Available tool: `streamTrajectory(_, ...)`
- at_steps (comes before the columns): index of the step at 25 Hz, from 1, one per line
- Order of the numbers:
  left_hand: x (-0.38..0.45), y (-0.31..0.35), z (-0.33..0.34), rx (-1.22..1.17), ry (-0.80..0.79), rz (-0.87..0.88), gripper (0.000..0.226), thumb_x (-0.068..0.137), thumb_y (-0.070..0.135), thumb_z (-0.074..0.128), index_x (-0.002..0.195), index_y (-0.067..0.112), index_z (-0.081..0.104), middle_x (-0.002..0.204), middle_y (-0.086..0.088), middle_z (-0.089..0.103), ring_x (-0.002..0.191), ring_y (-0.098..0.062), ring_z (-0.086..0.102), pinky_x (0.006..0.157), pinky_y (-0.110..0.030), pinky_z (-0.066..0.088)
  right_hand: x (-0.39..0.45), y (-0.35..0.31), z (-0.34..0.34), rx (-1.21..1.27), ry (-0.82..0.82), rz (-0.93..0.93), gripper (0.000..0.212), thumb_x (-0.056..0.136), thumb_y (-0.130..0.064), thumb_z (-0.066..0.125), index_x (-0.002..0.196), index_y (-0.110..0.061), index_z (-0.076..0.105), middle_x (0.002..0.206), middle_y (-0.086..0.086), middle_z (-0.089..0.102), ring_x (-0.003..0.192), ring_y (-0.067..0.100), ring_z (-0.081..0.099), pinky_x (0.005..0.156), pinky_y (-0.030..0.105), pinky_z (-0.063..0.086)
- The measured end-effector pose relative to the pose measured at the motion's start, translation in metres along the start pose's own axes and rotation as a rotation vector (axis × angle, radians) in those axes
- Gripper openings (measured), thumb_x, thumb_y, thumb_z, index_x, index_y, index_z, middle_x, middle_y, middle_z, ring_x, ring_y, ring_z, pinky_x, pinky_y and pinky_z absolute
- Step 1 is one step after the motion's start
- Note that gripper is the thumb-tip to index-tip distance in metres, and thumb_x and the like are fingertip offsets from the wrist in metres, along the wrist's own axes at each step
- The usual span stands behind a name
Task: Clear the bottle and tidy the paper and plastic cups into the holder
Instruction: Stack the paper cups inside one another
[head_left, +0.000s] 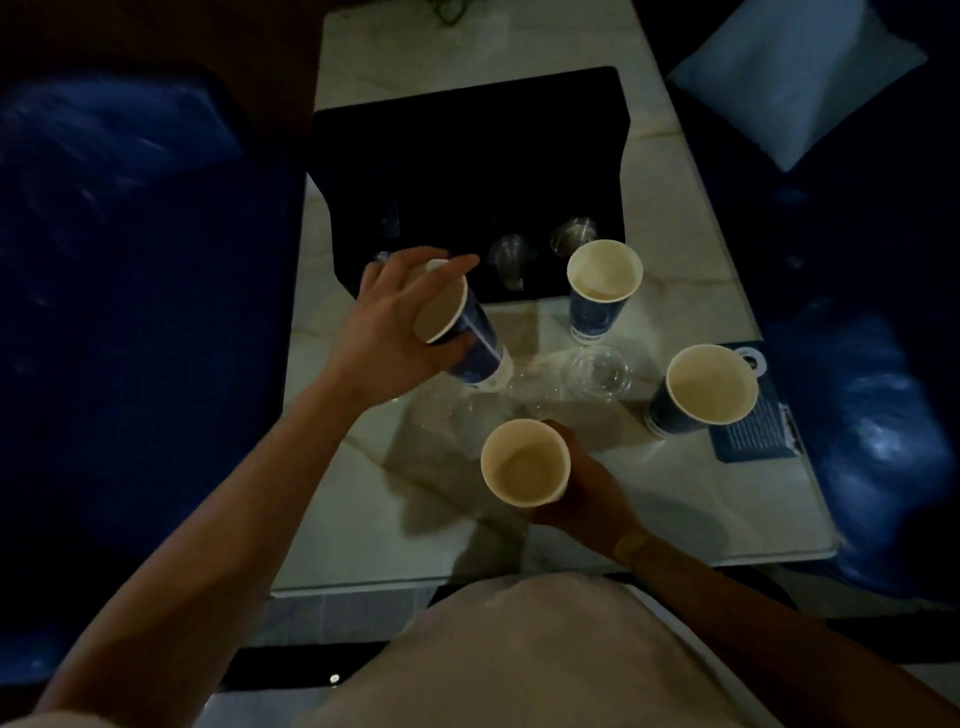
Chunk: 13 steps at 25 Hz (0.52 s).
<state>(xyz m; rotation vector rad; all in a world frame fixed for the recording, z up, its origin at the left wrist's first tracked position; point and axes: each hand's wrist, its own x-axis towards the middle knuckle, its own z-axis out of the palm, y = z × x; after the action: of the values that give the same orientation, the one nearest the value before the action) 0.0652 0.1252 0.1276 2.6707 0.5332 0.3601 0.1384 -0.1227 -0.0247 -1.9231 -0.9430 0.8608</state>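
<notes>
My left hand (387, 322) grips a blue paper cup (470, 338), tilted with its mouth toward me, above the marble table (363, 509). My right hand (587, 493) holds a second paper cup (524, 462) upright near the table's middle. Two more blue paper cups stand upright: one (602, 291) by the black tray and one (706, 389) at the right. Several clear plastic cups (602, 371) lie and stand between them, hard to make out. A black tray-like holder (467, 171) sits behind, with clear cups (511, 257) on its front part. No bottle is clearly visible.
A blue printed card (758, 426) lies under the right cup near the table's right edge. Dark blue seats (130, 312) flank the table on both sides. A pale cushion (795, 73) rests at the far right. The scene is dim.
</notes>
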Motion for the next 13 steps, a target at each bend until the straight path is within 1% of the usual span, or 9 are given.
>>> streamTrajectory(2,-0.014,0.013,-0.022,-0.058,-0.023,0.032,0.072,0.075,0.046,0.069,0.141,0.039,0.042,0.142,0.006,0.041,0.126,-0.025,0.042,0.101,-0.041,0.043,0.001,0.002,0.000,-0.001,-0.012,0.001,0.101,0.057,-0.034,0.089,0.134,-0.052,0.025,0.129,-0.022,0.050,0.119,0.003,0.051,0.097,0.031,0.046)
streamTrajectory(3,-0.020,0.020,-0.031,-0.090,-0.043,0.045,0.072,0.076,0.046,0.069,0.142,0.039,0.041,0.142,0.007,0.041,0.127,-0.024,0.043,0.102,-0.041,0.043,0.002,0.004,0.000,0.001,-0.015,0.008,0.101,0.057,-0.034,0.089,0.135,-0.051,0.027,0.127,-0.026,0.051,0.118,0.002,0.053,0.097,0.031,0.047)
streamTrajectory(4,-0.026,0.027,-0.037,-0.115,-0.065,0.060,0.072,0.076,0.044,0.070,0.142,0.038,0.041,0.142,0.007,0.041,0.128,-0.023,0.043,0.102,-0.042,0.044,0.003,0.005,0.001,0.007,-0.014,0.020,0.100,0.058,-0.034,0.089,0.134,-0.054,0.027,0.124,-0.031,0.053,0.116,-0.003,0.054,0.095,0.024,0.047)
streamTrajectory(6,-0.036,0.041,-0.042,-0.132,-0.119,0.099,0.072,0.077,0.044,0.071,0.142,0.036,0.041,0.142,0.006,0.040,0.130,-0.024,0.042,0.101,-0.045,0.045,0.005,0.006,0.001,0.003,-0.010,0.040,0.100,0.058,-0.034,0.089,0.128,-0.065,0.025,0.114,-0.044,0.052,0.107,-0.017,0.053,0.084,0.005,0.044)
streamTrajectory(7,-0.041,0.047,-0.039,-0.127,-0.147,0.117,0.072,0.077,0.045,0.071,0.142,0.036,0.041,0.142,0.005,0.039,0.131,-0.023,0.041,0.100,-0.046,0.046,0.006,0.006,0.001,-0.012,-0.015,0.045,0.099,0.058,-0.035,0.089,0.126,-0.068,0.024,0.110,-0.047,0.051,0.103,-0.019,0.052,0.080,0.002,0.043)
streamTrajectory(9,-0.050,0.057,-0.026,-0.093,-0.190,0.140,0.073,0.075,0.048,0.069,0.141,0.040,0.040,0.144,0.005,0.037,0.132,-0.022,0.037,0.098,-0.048,0.047,0.005,0.006,0.000,-0.027,-0.038,0.040,0.098,0.060,-0.041,0.087,0.130,-0.064,0.023,0.113,-0.046,0.049,0.105,-0.015,0.053,0.084,0.005,0.044)
streamTrajectory(11,-0.058,0.062,-0.008,-0.051,-0.223,0.147,0.074,0.073,0.049,0.069,0.140,0.045,0.038,0.146,0.006,0.035,0.132,-0.021,0.034,0.096,-0.046,0.049,0.006,0.005,-0.001,-0.034,-0.069,0.010,0.093,0.062,-0.047,0.083,0.133,-0.061,0.024,0.121,-0.042,0.049,0.109,-0.014,0.053,0.088,0.007,0.046)
streamTrajectory(12,-0.063,0.063,0.001,-0.017,-0.238,0.153,0.075,0.072,0.051,0.069,0.140,0.047,0.036,0.146,0.008,0.034,0.132,-0.019,0.033,0.095,-0.043,0.049,0.007,0.002,0.000,-0.046,-0.068,0.001,0.091,0.062,-0.049,0.082,0.132,-0.060,0.025,0.126,-0.035,0.051,0.111,-0.011,0.054,0.090,0.009,0.047)
streamTrajectory(13,-0.066,0.064,0.010,0.025,-0.247,0.160,0.077,0.071,0.053,0.069,0.139,0.049,0.034,0.146,0.009,0.033,0.131,-0.018,0.032,0.094,-0.039,0.049,0.010,0.001,0.001,-0.073,-0.042,-0.013,0.091,0.062,-0.049,0.082,0.132,-0.057,0.026,0.131,-0.025,0.053,0.114,-0.006,0.053,0.093,0.015,0.048)
